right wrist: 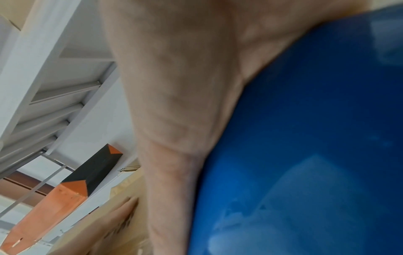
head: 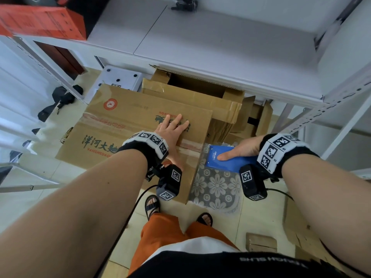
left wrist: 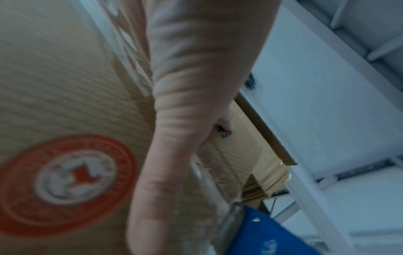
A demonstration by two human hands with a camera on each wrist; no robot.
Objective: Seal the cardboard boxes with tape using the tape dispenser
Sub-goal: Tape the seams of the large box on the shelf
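At the centre of the head view our left hand (head: 173,131) lies flat, fingers spread and straight, on the ribbed brown cardboard box (head: 128,125) printed with a red round seal and green characters — shiny clear tape (head: 188,146) runs along its seam. Just right of the box's edge, our right hand (head: 244,149) grips the smooth blue plastic tape dispenser (head: 228,160), thumb laid along its top, its long axis pointing left at the box. Only the head view shows the flower-patterned mat (head: 216,187) below; the right wrist view shows glossy blue casing (right wrist: 316,146), blurred.
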